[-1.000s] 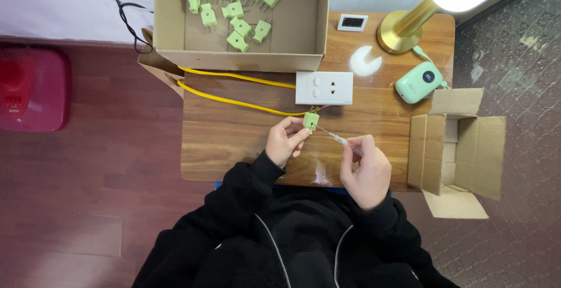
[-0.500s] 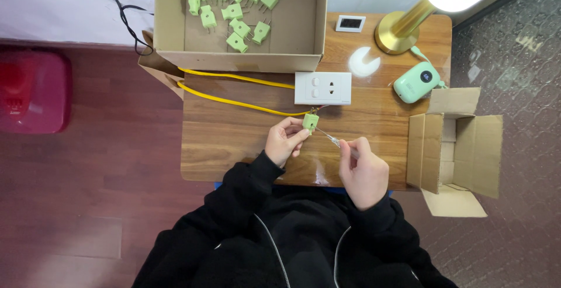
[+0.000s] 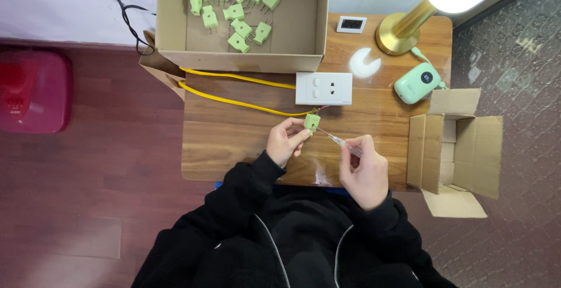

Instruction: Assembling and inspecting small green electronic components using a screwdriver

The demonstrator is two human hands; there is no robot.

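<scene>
Left hand (image 3: 284, 142) pinching a green plug (image 3: 312, 122) at the fingertips, just above the table (image 3: 234, 142), at the end of a yellow cable (image 3: 239, 102). Right hand (image 3: 363, 168) closed around a thin screwdriver (image 3: 336, 139), tip meeting the plug. Just beyond, a white socket (image 3: 324, 88). Farther back, a cardboard box (image 3: 169, 25) holding more green plugs (image 3: 234, 12). To the right, a brass lamp (image 3: 403, 28), a green gadget (image 3: 416, 83), an open carton (image 3: 461, 142).
</scene>
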